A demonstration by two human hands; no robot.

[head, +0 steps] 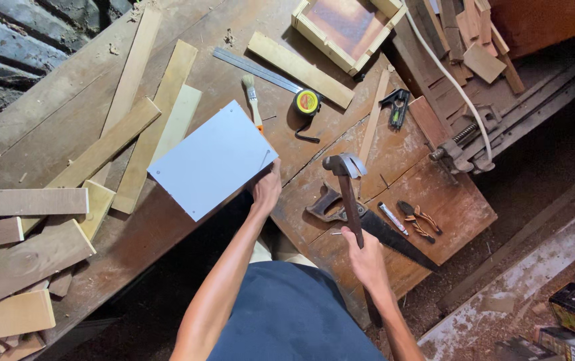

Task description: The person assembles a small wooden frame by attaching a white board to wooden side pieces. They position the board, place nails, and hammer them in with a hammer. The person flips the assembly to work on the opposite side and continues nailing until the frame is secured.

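Note:
My left hand [266,188] grips the near right edge of a pale grey flat board [211,160] that lies tilted on the wooden workbench [341,157]. My right hand [362,253] holds a claw hammer [346,190] by its wooden handle, the metal head raised above the bench just right of the board. A handsaw [374,228] lies on the bench under the hammer.
Wooden slats [133,113] and offcuts [30,254] lie left of the board. Behind it are a paintbrush [252,99], steel ruler [254,69], yellow tape measure [306,102], a square wooden frame [344,27] and a black square tool [396,105]. Pliers [419,220] and a bench vise [464,150] are right.

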